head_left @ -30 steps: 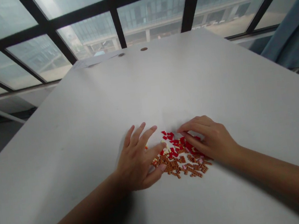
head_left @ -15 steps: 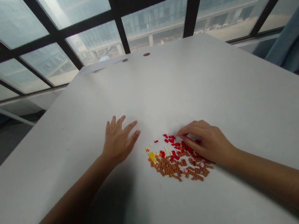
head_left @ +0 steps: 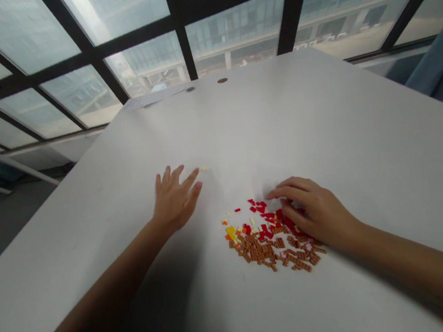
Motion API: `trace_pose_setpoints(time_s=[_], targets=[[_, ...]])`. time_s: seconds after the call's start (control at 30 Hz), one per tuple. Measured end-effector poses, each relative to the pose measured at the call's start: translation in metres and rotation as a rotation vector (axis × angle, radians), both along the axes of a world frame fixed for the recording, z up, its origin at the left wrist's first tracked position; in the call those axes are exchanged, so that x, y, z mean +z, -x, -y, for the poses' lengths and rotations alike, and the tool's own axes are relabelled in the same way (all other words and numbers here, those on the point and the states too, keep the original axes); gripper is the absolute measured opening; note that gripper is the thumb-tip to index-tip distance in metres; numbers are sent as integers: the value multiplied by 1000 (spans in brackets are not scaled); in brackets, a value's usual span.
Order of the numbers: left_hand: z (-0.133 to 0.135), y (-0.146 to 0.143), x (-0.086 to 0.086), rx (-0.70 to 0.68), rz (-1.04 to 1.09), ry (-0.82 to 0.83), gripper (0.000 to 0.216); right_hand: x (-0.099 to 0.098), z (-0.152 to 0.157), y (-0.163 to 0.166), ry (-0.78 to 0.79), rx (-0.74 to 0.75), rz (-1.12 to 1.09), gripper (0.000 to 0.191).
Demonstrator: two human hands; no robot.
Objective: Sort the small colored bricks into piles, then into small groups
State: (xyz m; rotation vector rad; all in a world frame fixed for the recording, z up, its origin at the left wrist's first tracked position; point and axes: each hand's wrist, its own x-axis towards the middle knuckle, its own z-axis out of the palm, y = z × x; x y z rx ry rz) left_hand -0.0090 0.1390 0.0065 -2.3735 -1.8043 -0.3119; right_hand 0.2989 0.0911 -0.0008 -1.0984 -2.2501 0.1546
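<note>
My left hand (head_left: 175,199) is over the table to the left of the brick pile, its fingers spread and holding nothing. Just beyond its index fingertip lies a small pale yellow brick (head_left: 203,168). At the pile's right side, my right hand (head_left: 312,209) hovers over the red bricks (head_left: 269,215), with index finger and thumb apart and no piece visible between them. Its palm hides part of the red bricks. Brown bricks (head_left: 255,248) fill the near side of the pile. A yellow brick (head_left: 231,233) and small orange and cream pieces lie at its left edge.
The pile is on a broad white table (head_left: 264,124). Papers (head_left: 145,99) and two round discs or holes, one brown (head_left: 222,80), are at the far edge. Dark-framed windows stand behind, and a blue curtain (head_left: 440,64) hangs at the right.
A pale yellow brick now shows beyond my left index fingertip. My left hand has shifted slightly away from the pile. My right thumb and index finger have moved apart. The view has shifted a little.
</note>
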Motion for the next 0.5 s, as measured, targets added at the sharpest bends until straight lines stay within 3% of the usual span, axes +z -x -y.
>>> trace_pose_setpoints(time_s=[0.17, 0.5], targets=[[-10, -7, -4, 51, 11, 38, 50, -1, 1, -2, -22, 13, 17, 35], [-7, -6, -7, -56, 59, 15, 44, -3, 2, -3, 7, 15, 74, 37]])
